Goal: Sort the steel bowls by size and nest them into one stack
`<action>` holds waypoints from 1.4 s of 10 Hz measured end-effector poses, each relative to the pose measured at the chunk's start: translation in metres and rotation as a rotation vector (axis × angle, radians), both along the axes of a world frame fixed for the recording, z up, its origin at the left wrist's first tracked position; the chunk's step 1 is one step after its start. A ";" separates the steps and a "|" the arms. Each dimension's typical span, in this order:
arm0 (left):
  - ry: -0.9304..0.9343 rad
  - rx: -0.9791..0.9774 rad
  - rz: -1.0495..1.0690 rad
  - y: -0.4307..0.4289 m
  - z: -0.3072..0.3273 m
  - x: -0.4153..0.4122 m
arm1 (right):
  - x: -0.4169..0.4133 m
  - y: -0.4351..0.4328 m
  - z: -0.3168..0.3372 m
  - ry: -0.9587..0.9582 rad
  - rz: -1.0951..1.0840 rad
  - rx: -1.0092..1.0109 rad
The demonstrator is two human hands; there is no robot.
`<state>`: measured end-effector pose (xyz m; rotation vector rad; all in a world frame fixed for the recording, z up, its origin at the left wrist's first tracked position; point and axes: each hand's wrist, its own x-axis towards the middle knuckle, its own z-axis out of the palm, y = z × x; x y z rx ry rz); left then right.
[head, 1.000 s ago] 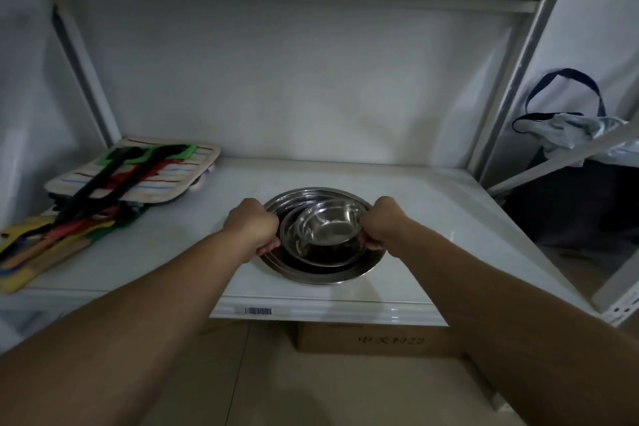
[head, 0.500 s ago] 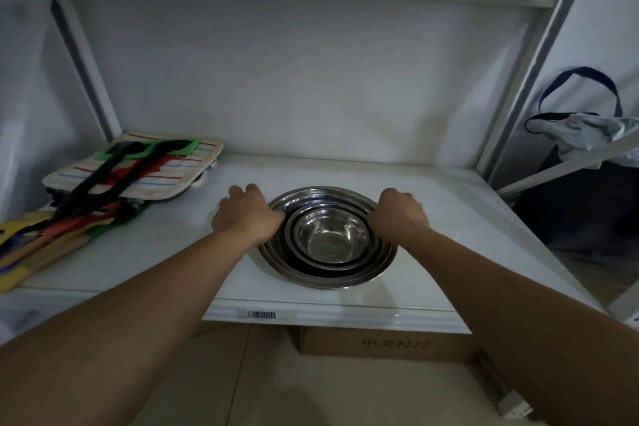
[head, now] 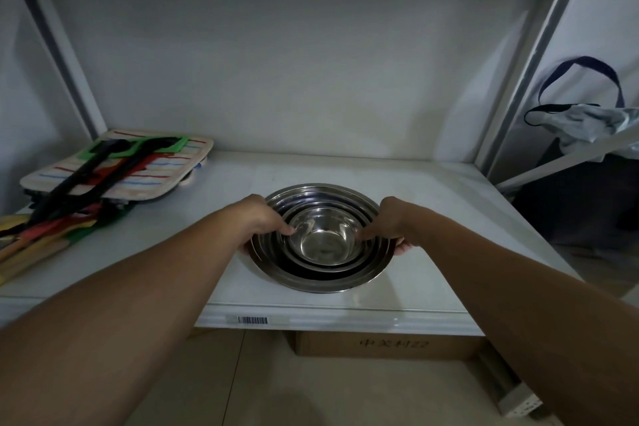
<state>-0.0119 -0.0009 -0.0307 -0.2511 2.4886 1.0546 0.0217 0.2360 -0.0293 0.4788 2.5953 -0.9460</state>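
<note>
Nested steel bowls (head: 323, 273) at centre frame on a white shelf (head: 432, 270), gripped at opposite rims by left hand (head: 264, 221) and right hand (head: 390, 223), fingers curled closed.

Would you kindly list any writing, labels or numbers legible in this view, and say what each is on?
"中关村22", faint and only roughly legible: on the cardboard box under the shelf.
Barcode sticker on the shelf's front edge: bars only, any digits too small to read.
Steel bowls: no markings visible.

A storeroom or shop stockroom is suggested by white metal shelving (head: 345, 308), a barcode label (head: 252, 320) on its edge and a cardboard carton (head: 387, 344) beneath.
</note>
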 end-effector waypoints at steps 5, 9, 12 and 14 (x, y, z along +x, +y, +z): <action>0.053 -0.217 -0.054 0.013 -0.007 -0.008 | -0.007 -0.011 -0.008 0.046 -0.002 0.137; -0.107 -0.082 -0.066 0.002 0.004 -0.008 | 0.004 -0.004 -0.001 -0.008 0.028 0.119; 0.045 -0.063 0.002 -0.017 0.035 0.022 | 0.025 -0.003 0.029 0.232 0.002 0.177; 0.061 0.024 0.052 -0.014 0.037 0.036 | 0.041 -0.008 0.031 0.294 -0.018 0.157</action>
